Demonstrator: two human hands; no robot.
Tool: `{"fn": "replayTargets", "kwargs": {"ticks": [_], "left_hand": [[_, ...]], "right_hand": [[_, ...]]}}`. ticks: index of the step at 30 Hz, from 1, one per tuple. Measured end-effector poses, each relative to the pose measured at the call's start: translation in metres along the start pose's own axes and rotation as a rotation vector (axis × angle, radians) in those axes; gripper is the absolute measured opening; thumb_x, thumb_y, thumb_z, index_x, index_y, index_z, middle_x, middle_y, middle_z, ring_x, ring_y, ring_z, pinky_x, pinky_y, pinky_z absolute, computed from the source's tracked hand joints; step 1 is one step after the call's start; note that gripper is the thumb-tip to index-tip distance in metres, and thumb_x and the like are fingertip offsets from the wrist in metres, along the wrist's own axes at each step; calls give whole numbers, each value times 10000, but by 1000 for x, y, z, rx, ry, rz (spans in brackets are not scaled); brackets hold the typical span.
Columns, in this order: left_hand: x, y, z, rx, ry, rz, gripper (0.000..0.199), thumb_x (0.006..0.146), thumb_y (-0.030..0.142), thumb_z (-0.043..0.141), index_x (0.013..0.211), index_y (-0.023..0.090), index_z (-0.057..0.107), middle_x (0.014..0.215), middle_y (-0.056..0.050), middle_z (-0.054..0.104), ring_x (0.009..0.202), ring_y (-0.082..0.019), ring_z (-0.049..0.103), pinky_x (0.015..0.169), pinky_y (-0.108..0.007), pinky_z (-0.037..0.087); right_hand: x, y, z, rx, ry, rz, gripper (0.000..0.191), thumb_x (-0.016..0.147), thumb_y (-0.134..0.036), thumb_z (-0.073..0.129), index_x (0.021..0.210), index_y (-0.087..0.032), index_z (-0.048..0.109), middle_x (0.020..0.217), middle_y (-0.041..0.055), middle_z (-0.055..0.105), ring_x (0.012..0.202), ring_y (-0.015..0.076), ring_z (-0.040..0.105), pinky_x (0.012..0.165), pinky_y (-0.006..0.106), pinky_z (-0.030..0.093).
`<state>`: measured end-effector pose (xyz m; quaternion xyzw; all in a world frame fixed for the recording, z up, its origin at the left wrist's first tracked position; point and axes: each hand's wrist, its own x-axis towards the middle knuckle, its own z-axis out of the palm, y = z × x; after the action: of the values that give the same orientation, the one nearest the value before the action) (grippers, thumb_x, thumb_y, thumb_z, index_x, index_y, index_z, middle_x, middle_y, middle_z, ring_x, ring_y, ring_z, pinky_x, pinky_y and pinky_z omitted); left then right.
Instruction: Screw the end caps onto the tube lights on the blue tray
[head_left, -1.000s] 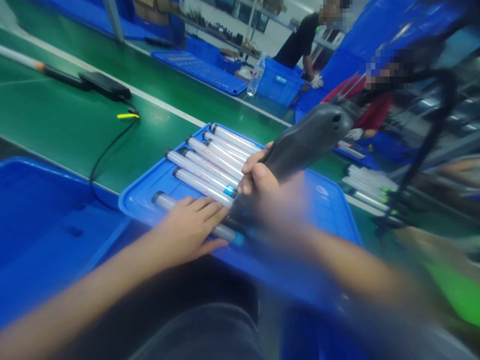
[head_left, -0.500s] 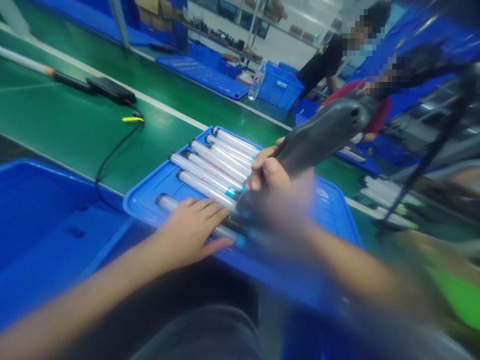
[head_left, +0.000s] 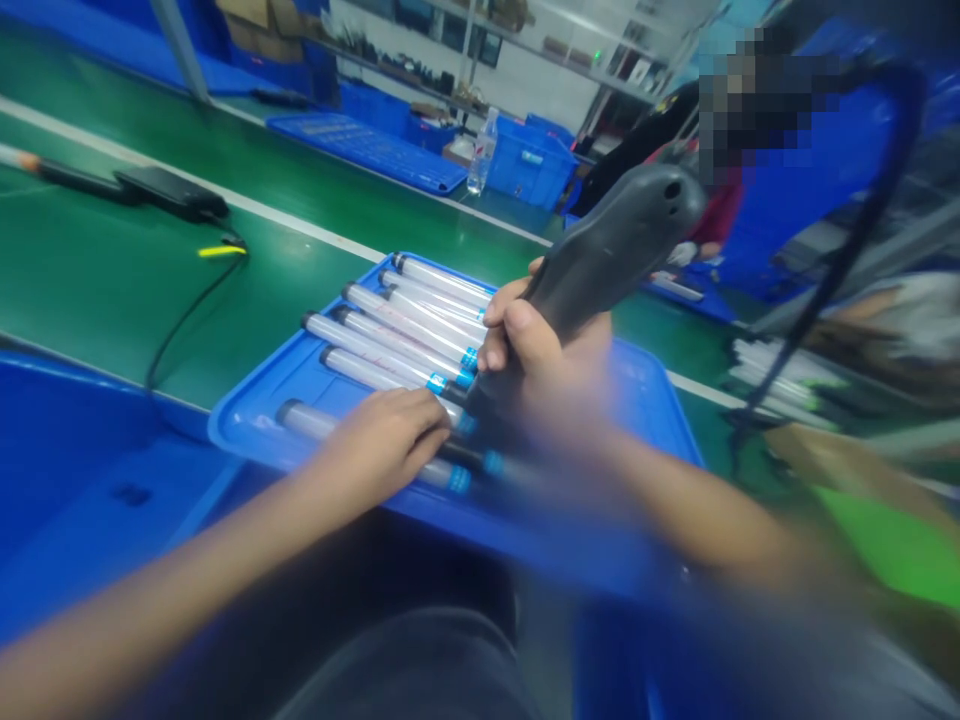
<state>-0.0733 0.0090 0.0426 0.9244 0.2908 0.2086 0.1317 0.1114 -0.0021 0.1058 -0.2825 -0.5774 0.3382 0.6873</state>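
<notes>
My right hand (head_left: 551,350) is wrapped round a dark grey handheld tool (head_left: 619,240), its rounded end tilted up and away to the right. The tool's lower end is blurred over the tubes. My left hand (head_left: 394,430) rests low over the nearest clear tubes, fingers curled in; what they grip, if anything, is hidden. Several clear plastic tubes (head_left: 375,345) with black end caps and blue labels lie side by side on a blue plastic lid (head_left: 247,405). A dark rod-like piece (head_left: 465,452) shows beside my left fingertips.
At the left stands a blue bin (head_left: 67,500). A black device with a cord (head_left: 176,190) lies on the green surface (head_left: 82,270). Further back are a water bottle (head_left: 481,155), a blue crate (head_left: 532,165) and a person in dark clothing. White tubes (head_left: 784,370) lie at the right.
My left fingers have gone from stretched flat to curled in over the tubes. My right hand keeps its hold on the tool. The whole view has shifted slightly.
</notes>
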Motion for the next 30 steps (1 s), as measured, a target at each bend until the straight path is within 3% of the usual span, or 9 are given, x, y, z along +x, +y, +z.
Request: {"fn": "replayTargets", "kwargs": {"ticks": [4, 9, 12, 18, 23, 30], "left_hand": [[0, 3, 3, -4, 45, -31, 265, 1081, 253, 490, 947, 160, 699, 908, -49, 710, 866, -203, 687, 806, -328, 517], [-6, 2, 9, 278, 171, 208, 351, 1109, 333, 452, 1252, 158, 721, 1279, -118, 737, 1189, -316, 657, 992, -460, 496], [-8, 2, 12, 373, 158, 271, 412, 1120, 371, 429, 1308, 149, 720, 1323, -121, 742, 1221, -322, 660, 1034, -479, 471], [-6, -3, 16, 364, 131, 279, 469, 1134, 382, 372, 1364, 155, 711, 1360, -105, 739, 1257, -314, 666, 1094, -486, 434], [-6, -5, 19, 320, 121, 267, 467, 1133, 382, 372, 1382, 170, 705, 1364, -87, 742, 1274, -304, 667, 1135, -484, 401], [-8, -4, 19, 305, 112, 250, 469, 1128, 382, 372, 1389, 182, 706, 1384, -92, 731, 1281, -298, 669, 1147, -490, 406]], "right_hand": [[-2, -2, -16, -30, 36, -33, 261, 931, -323, 759, 1076, -273, 548, 864, -65, 689, 557, 74, 597, 559, 250, 535], [-14, -3, -39, -83, 48, -1, 265, 918, -347, 788, 1072, -275, 584, 839, -63, 678, 554, 79, 591, 557, 253, 535], [-21, -9, -47, -105, 13, 26, 223, 919, -356, 785, 1015, -268, 604, 797, -57, 658, 544, 87, 584, 534, 253, 522], [-29, -18, -49, -87, 35, 28, 315, 878, -442, 817, 1002, -274, 581, 753, -67, 655, 474, 95, 569, 450, 254, 488], [-31, -11, -54, -128, 27, 11, 253, 911, -267, 773, 1060, -296, 570, 798, -69, 642, 506, 85, 574, 502, 261, 526], [-31, -5, -58, -126, 47, -18, 267, 923, -286, 776, 1085, -300, 564, 810, -70, 635, 505, 62, 565, 499, 231, 522]]}}
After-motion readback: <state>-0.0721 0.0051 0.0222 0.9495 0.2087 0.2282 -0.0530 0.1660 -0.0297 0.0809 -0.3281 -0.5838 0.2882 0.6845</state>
